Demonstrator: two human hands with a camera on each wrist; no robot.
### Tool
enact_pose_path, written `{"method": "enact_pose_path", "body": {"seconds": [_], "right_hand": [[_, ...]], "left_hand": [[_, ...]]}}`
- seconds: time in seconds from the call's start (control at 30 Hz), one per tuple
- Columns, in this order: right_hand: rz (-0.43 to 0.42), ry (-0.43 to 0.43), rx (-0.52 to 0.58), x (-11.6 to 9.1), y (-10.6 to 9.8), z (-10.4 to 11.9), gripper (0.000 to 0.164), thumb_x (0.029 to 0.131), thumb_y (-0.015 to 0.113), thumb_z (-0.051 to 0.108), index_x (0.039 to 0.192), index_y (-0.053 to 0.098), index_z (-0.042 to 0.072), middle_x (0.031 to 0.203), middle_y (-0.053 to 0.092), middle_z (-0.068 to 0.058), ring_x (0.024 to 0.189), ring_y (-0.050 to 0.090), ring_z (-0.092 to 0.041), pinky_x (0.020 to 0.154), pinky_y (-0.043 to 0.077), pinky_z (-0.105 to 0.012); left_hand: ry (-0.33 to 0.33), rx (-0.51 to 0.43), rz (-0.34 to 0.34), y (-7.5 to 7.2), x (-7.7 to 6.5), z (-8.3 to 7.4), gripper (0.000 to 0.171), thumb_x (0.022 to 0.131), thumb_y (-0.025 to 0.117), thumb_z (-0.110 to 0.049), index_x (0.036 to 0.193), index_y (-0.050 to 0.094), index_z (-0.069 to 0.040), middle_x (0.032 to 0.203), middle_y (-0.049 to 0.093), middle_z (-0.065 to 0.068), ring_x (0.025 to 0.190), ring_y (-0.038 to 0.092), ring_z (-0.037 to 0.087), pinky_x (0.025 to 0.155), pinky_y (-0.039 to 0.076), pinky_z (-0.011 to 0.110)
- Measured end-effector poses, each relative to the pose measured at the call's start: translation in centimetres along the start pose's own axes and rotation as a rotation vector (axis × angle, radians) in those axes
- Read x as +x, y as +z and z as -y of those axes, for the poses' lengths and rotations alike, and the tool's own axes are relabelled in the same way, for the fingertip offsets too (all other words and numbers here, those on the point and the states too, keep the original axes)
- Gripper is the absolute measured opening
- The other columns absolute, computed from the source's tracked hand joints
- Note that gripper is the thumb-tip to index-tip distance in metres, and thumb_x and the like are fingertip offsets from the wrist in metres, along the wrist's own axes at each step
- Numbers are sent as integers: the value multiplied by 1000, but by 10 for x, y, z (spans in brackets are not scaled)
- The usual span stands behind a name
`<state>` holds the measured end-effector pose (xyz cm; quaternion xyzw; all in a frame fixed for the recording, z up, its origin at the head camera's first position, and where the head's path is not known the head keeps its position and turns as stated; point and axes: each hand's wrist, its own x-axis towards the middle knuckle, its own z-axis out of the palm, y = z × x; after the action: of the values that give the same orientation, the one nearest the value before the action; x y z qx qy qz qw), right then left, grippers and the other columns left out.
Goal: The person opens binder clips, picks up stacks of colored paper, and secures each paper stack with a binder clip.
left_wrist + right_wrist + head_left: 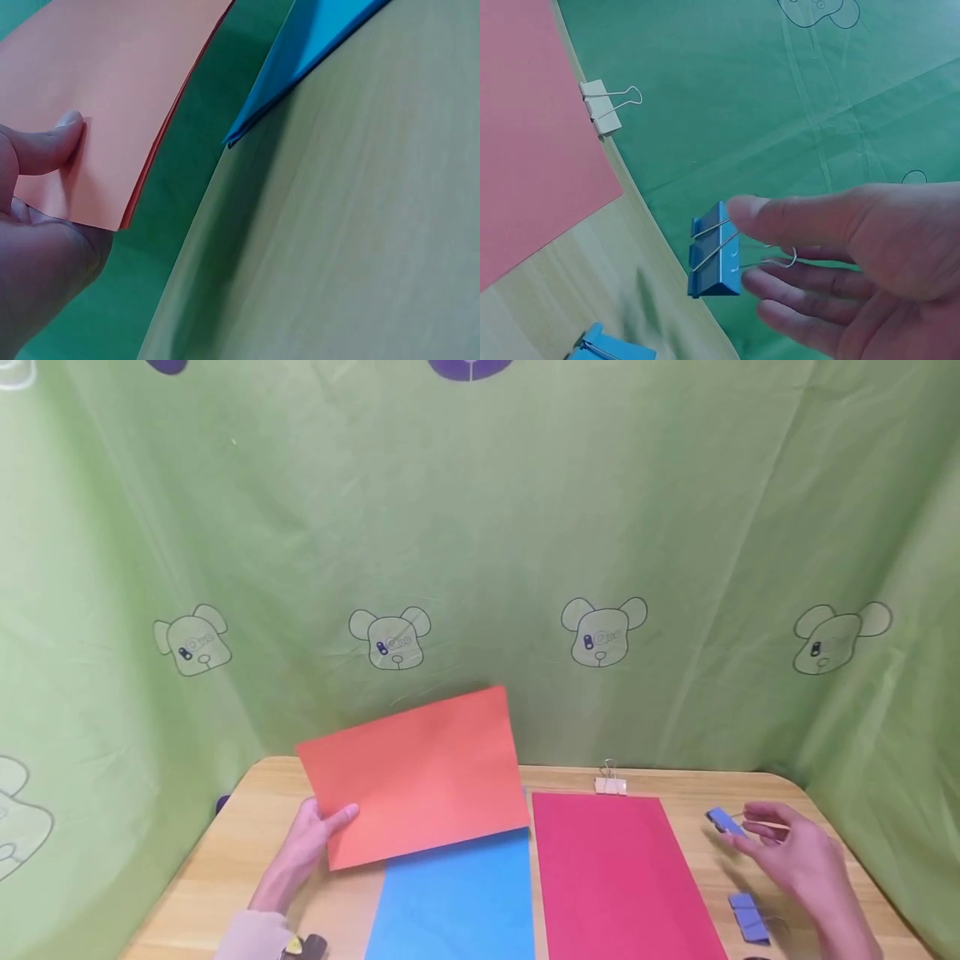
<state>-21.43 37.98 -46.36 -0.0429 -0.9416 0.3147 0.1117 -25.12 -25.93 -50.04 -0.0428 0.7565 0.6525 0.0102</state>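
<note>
My left hand (311, 835) grips a small stack of orange paper (420, 777) at its lower left corner, thumb on the front face. The stack is lifted and tilted, and it covers the far part of the blue paper (457, 897) on the table. In the left wrist view the orange stack (127, 97) shows more than one layer at its edge. My right hand (802, 852) pinches a blue binder clip (716, 251) between thumb and fingers, above the table's right side. A second blue binder clip (748, 917) lies on the table below that hand.
Red paper (622, 877) lies right of the blue paper, with a white binder clip (611, 786) at its far edge. Something dark (313, 947) sits by the left sleeve. A green curtain (480, 527) with printed bear heads hangs behind the wooden table (337, 902).
</note>
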Motion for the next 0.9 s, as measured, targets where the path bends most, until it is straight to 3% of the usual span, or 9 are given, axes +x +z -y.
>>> {"method": "enact_pose_path", "body": {"seconds": [0.1,0.23,0.3,0.4,0.5,0.67,0.8,0.9], "right_hand": [[-28,0,39,-1,0,2,67,85,86,36,128,60,-7,116,71,-26,89,75,-19,63,46,-9],[-50,9,118,-1,1,7,68,85,86,36,128,56,-8,117,70,-28,79,58,17,65,48,-7],[-58,20,177,0,2,9,69,85,86,33,129,54,-9,113,73,-23,79,57,18,66,49,-7],[-79,41,283,0,4,13,63,85,87,27,126,53,-6,101,76,4,80,61,17,67,52,-9],[-90,56,404,1,5,16,51,85,87,21,122,56,6,95,69,27,81,65,14,68,53,-11],[-65,54,484,1,6,19,39,89,83,21,120,60,28,98,70,28,85,67,12,72,52,-9],[-32,47,549,2,6,19,33,93,78,18,121,61,25,101,70,26,89,68,9,75,53,-11],[-12,52,694,2,6,19,31,94,76,9,118,64,24,102,73,21,89,70,5,76,54,-12]], "left_hand": [[-10,-23,19,1,-1,0,36,97,69,-15,127,57,1,105,71,11,95,66,22,88,54,33],[-29,-62,36,3,-3,0,32,97,68,-12,125,58,1,101,72,12,90,68,22,84,56,35],[-33,-75,44,4,-4,0,32,98,68,-12,125,58,1,101,72,11,89,69,22,83,57,35],[-35,-97,50,4,-4,1,33,98,67,-11,126,57,2,101,73,11,88,70,22,81,58,35],[-44,-113,66,4,-4,1,33,99,66,-11,127,55,3,99,73,12,87,71,23,79,59,36],[-60,-123,79,5,-5,1,32,99,66,-12,126,55,1,99,72,13,89,70,24,81,58,37],[-55,-119,85,6,-5,-1,35,98,67,-14,129,55,0,104,70,12,95,67,23,89,54,36],[-52,-121,99,7,-5,-2,38,98,68,-15,130,54,0,105,71,11,96,66,22,90,54,36]]}}
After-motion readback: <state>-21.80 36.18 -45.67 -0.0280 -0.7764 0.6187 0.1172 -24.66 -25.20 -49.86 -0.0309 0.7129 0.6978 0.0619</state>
